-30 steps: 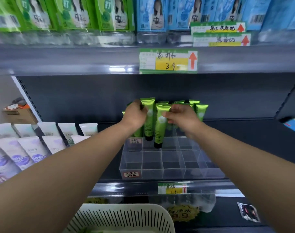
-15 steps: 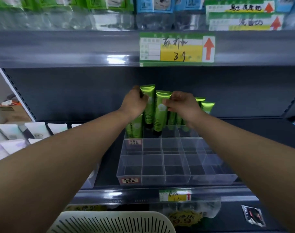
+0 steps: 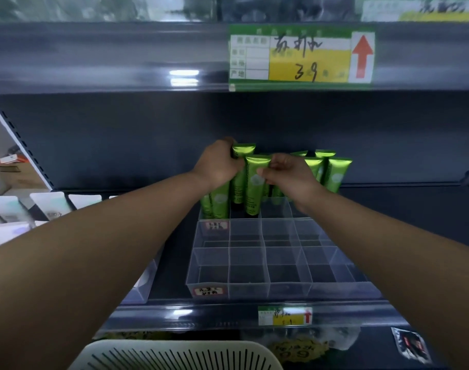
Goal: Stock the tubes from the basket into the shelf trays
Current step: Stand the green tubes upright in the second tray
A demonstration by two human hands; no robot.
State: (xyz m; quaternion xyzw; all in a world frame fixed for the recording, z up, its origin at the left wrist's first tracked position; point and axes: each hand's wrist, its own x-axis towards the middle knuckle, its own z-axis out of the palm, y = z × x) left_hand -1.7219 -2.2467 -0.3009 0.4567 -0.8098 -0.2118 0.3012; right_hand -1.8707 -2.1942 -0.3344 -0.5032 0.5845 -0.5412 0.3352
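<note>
Several green tubes stand cap-down in the back row of a clear divided tray (image 3: 268, 285) on the dark shelf. My left hand (image 3: 218, 166) grips a green tube (image 3: 240, 156) near its crimped top, in the second compartment from the left. My right hand (image 3: 288, 173) pinches another green tube (image 3: 254, 188) just in front and to the right of it. More green tubes (image 3: 336, 174) stand at the right behind my right hand, and others at the left (image 3: 217, 200) under my left wrist. The white basket (image 3: 174, 355) shows at the bottom edge.
The tray's front two rows of compartments hold nothing. White tubes (image 3: 49, 205) fill a tray at the left. The upper shelf edge carries a price label (image 3: 302, 57). A small packet (image 3: 409, 345) lies on the lower shelf at the right.
Both hands lowered their tubes into the back row of the tray, and the tube in my right hand now stands upright in its compartment. The view has moved closer and tilted down.
</note>
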